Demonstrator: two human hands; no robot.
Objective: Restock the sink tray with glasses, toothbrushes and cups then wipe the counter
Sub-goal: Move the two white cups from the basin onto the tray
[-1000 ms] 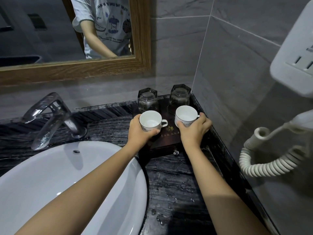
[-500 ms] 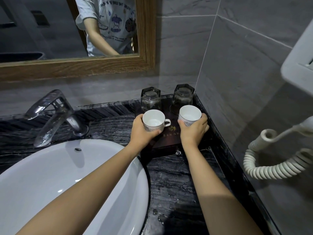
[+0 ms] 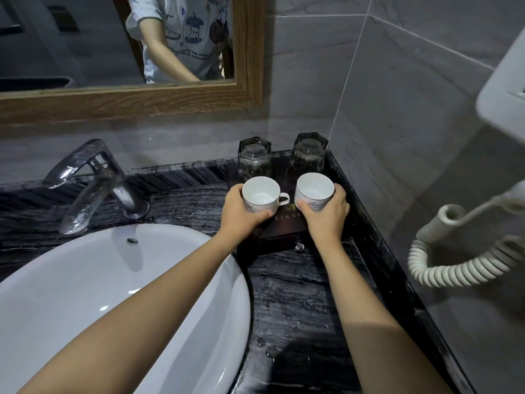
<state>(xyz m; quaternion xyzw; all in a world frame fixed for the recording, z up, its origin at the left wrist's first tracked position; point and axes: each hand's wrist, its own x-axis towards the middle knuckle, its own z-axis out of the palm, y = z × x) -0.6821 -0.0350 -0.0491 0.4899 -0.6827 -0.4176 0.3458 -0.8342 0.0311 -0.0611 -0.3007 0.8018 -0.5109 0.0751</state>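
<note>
Cups wrapped, left hand (image 3: 241,213) on left cup (image 3: 262,195), right hand (image 3: 326,216) on right cup (image 3: 314,191): lower both level onto the tray (image 3: 287,226), at 6 o'clock of the glasses (image 3: 254,160).

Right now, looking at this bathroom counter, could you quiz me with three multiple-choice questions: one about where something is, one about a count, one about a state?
1. Where do the two glass tumblers stand?
A. At the back of the dark tray, behind the cups
B. In the basin
C. Under the tap

2. How many white cups are being held?
A. One
B. Two
C. Four

3. How do the cups stand?
A. Upside down
B. On their sides
C. Upright and empty

Answers:
1. A, since both tumblers sit near the wall beyond the cups.
2. B, since the left hand grips the left cup and the right hand grips the right cup.
3. C, since their open mouths face up, showing bare white insides.
</note>
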